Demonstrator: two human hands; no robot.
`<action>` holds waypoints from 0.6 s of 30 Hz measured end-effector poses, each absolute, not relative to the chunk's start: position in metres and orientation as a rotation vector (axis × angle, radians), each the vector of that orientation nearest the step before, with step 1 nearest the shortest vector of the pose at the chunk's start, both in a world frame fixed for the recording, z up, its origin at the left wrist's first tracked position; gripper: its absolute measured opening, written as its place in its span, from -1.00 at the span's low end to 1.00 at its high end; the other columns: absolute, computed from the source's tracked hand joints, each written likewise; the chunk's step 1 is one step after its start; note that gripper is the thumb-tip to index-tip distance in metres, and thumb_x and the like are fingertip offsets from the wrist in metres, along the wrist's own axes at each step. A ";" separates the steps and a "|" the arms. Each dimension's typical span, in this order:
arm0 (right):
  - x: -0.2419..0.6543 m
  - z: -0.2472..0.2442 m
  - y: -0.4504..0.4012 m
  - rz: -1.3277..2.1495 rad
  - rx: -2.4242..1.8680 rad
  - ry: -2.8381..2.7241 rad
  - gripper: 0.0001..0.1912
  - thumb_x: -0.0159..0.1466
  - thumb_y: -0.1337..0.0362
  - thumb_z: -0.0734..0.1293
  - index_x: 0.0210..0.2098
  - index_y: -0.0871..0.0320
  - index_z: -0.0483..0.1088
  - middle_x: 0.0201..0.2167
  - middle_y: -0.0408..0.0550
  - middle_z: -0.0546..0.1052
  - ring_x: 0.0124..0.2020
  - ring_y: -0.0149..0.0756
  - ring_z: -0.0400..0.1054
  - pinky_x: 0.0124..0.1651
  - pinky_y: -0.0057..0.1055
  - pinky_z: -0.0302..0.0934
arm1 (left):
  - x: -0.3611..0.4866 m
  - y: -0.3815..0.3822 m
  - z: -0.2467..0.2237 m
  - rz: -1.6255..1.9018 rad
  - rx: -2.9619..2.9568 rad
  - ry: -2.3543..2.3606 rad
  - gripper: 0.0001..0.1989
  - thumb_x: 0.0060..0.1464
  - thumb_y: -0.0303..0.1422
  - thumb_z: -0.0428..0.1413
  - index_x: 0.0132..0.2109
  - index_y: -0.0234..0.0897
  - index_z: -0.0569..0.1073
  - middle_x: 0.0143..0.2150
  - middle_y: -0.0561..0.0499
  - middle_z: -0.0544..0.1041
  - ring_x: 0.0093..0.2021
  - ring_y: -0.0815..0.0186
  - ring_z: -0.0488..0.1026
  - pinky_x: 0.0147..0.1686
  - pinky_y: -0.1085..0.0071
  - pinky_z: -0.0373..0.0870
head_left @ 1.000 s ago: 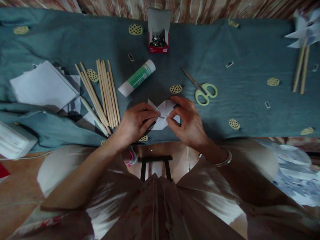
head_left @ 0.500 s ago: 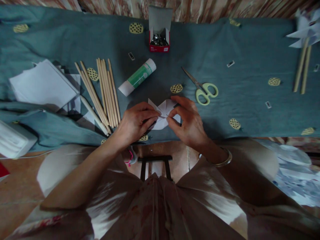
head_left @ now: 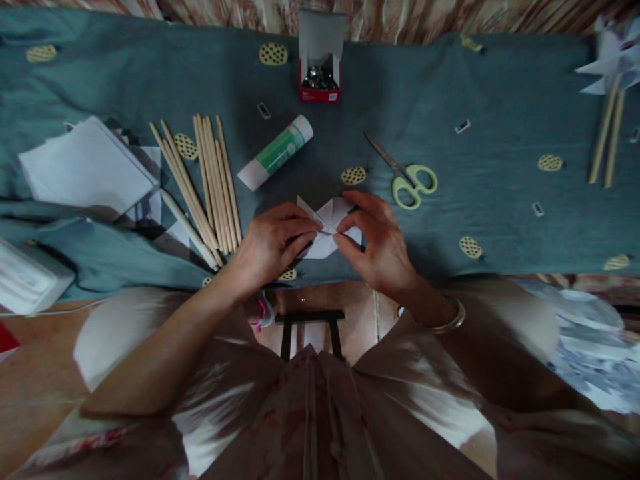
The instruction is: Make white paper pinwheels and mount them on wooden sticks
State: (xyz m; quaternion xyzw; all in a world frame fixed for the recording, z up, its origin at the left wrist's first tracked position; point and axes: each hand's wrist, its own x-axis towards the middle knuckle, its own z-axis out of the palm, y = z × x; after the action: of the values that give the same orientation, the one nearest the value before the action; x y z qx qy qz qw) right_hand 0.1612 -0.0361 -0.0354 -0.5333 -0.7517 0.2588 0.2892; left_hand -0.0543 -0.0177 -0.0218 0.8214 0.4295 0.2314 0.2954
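Note:
A white paper pinwheel (head_left: 323,249) with folded-in corners lies at the table's near edge, between my two hands. My left hand (head_left: 275,243) is closed, thumb and fingers pinching a paper flap near the centre. From the other side, my right hand (head_left: 376,243) pinches the paper close to the middle, fingertips almost meeting those of the left. Whether a small pin sits between the fingertips is too fine to make out. Beyond the hands are a green and white glue stick (head_left: 276,153) and scissors (head_left: 407,177) with light green handles.
Wooden sticks (head_left: 213,187) and a stack of white paper (head_left: 87,170) lie to the left. An open red box (head_left: 320,93) of shiny metal pieces stands at the back. Finished pinwheels (head_left: 613,67) on sticks rest far right. A white device (head_left: 33,277) sits at the left edge.

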 end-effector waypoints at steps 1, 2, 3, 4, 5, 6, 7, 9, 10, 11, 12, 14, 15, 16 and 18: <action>0.161 -0.036 -0.036 0.691 -1.423 -2.007 -0.98 0.26 0.28 0.35 -0.32 0.05 0.42 0.18 0.05 0.46 0.27 0.02 0.25 0.29 0.08 0.13 | -0.054 -0.018 -0.022 0.616 2.186 1.142 -0.72 0.31 -0.29 0.03 -0.10 -0.30 0.62 -0.16 -0.10 0.60 -0.19 0.28 0.55 -0.14 0.38 0.48; 0.161 -0.036 -0.036 0.689 -1.424 -2.006 -0.99 0.26 0.28 0.35 -0.31 0.05 0.42 0.18 0.04 0.46 0.27 0.02 0.25 0.29 0.07 0.14 | -0.054 -0.018 -0.022 0.620 2.186 1.141 -0.72 0.31 -0.30 0.03 -0.10 -0.29 0.62 -0.16 -0.10 0.60 -0.19 0.28 0.55 -0.14 0.38 0.48; 0.161 -0.036 -0.037 0.684 -1.426 -2.005 -0.99 0.26 0.28 0.36 -0.31 0.04 0.42 0.18 0.04 0.46 0.27 0.01 0.24 0.29 0.06 0.15 | -0.054 -0.018 -0.022 0.626 2.186 1.137 -0.73 0.30 -0.30 0.03 -0.11 -0.30 0.62 -0.16 -0.10 0.60 -0.19 0.28 0.55 -0.15 0.38 0.48; 0.161 -0.036 -0.037 0.678 -1.427 -2.004 -0.99 0.26 0.29 0.36 -0.30 0.04 0.42 0.17 0.04 0.46 0.27 0.00 0.25 0.29 0.06 0.15 | -0.054 -0.018 -0.022 0.633 2.185 1.135 -0.73 0.30 -0.31 0.04 -0.11 -0.30 0.62 -0.16 -0.10 0.60 -0.19 0.28 0.55 -0.15 0.38 0.48; 0.161 -0.036 -0.037 0.673 -1.426 -2.004 -0.98 0.26 0.29 0.36 -0.30 0.04 0.43 0.17 0.04 0.46 0.27 0.00 0.25 0.29 0.05 0.16 | -0.054 -0.018 -0.022 0.637 2.183 1.132 -0.73 0.30 -0.32 0.04 -0.11 -0.30 0.62 -0.16 -0.10 0.60 -0.19 0.28 0.55 -0.15 0.38 0.48; 0.161 -0.036 -0.037 0.669 -1.425 -2.003 -0.98 0.26 0.30 0.36 -0.29 0.05 0.43 0.17 0.05 0.46 0.27 0.00 0.25 0.29 0.05 0.16 | -0.054 -0.018 -0.022 0.640 2.181 1.131 -0.73 0.30 -0.32 0.04 -0.11 -0.30 0.62 -0.16 -0.10 0.60 -0.19 0.28 0.55 -0.15 0.38 0.48; 0.161 -0.036 -0.038 0.668 -1.425 -2.003 -0.97 0.26 0.31 0.36 -0.28 0.05 0.43 0.18 0.06 0.45 0.26 0.00 0.25 0.29 0.05 0.16 | -0.054 -0.018 -0.022 0.639 2.178 1.132 -0.73 0.30 -0.32 0.04 -0.11 -0.30 0.62 -0.16 -0.10 0.60 -0.19 0.28 0.55 -0.15 0.37 0.48; 0.160 -0.036 -0.039 0.671 -1.424 -2.003 -0.95 0.26 0.32 0.36 -0.26 0.06 0.44 0.20 0.05 0.44 0.27 0.01 0.25 0.29 0.05 0.16 | -0.054 -0.018 -0.022 0.634 2.172 1.137 -0.73 0.30 -0.31 0.04 -0.11 -0.30 0.62 -0.16 -0.10 0.59 -0.19 0.27 0.55 -0.15 0.37 0.48; 0.160 -0.035 -0.039 0.674 -1.422 -2.002 -0.95 0.27 0.32 0.35 -0.26 0.06 0.44 0.21 0.04 0.43 0.28 0.02 0.24 0.29 0.06 0.16 | -0.054 -0.018 -0.022 0.631 2.168 1.142 -0.72 0.30 -0.30 0.03 -0.11 -0.29 0.62 -0.16 -0.10 0.60 -0.19 0.27 0.55 -0.14 0.37 0.48; 0.159 -0.035 -0.039 0.678 -1.418 -2.003 -0.95 0.28 0.32 0.34 -0.27 0.05 0.45 0.22 0.03 0.42 0.28 0.02 0.24 0.30 0.06 0.15 | -0.053 -0.018 -0.022 0.629 2.164 1.146 -0.72 0.30 -0.29 0.03 -0.12 -0.29 0.62 -0.16 -0.10 0.60 -0.19 0.27 0.55 -0.14 0.37 0.48; 0.159 -0.035 -0.040 0.680 -1.413 -2.004 -0.93 0.30 0.32 0.32 -0.28 0.04 0.46 0.23 0.01 0.41 0.29 0.01 0.23 0.30 0.06 0.14 | -0.053 -0.018 -0.021 0.628 2.161 1.149 -0.72 0.30 -0.29 0.03 -0.12 -0.29 0.62 -0.16 -0.10 0.60 -0.19 0.27 0.55 -0.14 0.38 0.48; 0.159 -0.036 -0.040 0.658 -1.398 -2.015 -0.89 0.32 0.32 0.30 -0.29 0.03 0.47 0.24 0.00 0.40 0.29 -0.01 0.22 0.31 0.06 0.14 | -0.053 -0.018 -0.021 0.627 2.159 1.149 -0.72 0.30 -0.29 0.03 -0.11 -0.29 0.62 -0.16 -0.10 0.60 -0.19 0.28 0.55 -0.13 0.39 0.47; 0.158 -0.036 -0.040 0.632 -1.390 -2.024 -0.88 0.33 0.32 0.29 -0.29 0.02 0.48 0.24 0.00 0.40 0.29 -0.02 0.23 0.30 0.04 0.15 | -0.053 -0.018 -0.021 0.627 2.161 1.146 -0.72 0.30 -0.30 0.03 -0.11 -0.29 0.62 -0.16 -0.10 0.60 -0.19 0.28 0.55 -0.13 0.39 0.47; 0.158 -0.036 -0.041 0.599 -1.384 -2.035 -0.87 0.33 0.31 0.29 -0.29 0.02 0.48 0.24 -0.01 0.41 0.29 -0.04 0.24 0.29 0.03 0.17 | -0.054 -0.018 -0.021 0.627 2.164 1.142 -0.72 0.30 -0.30 0.03 -0.11 -0.30 0.62 -0.15 -0.10 0.60 -0.19 0.28 0.55 -0.14 0.39 0.47; 0.159 -0.036 -0.041 0.535 -1.372 -2.067 -0.86 0.34 0.30 0.29 -0.28 0.02 0.50 0.22 0.00 0.43 0.27 -0.05 0.26 0.27 0.01 0.20 | -0.054 -0.018 -0.021 0.634 2.173 1.132 -0.72 0.31 -0.30 0.03 -0.11 -0.31 0.62 -0.16 -0.11 0.60 -0.19 0.28 0.55 -0.14 0.39 0.47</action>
State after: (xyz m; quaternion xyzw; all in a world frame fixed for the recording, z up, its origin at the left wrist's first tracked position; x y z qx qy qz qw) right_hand 0.1585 -0.0412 -0.0364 -0.5163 -0.7775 0.2014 0.2972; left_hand -0.0540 -0.0181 -0.0212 0.8189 0.4265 0.2390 0.3007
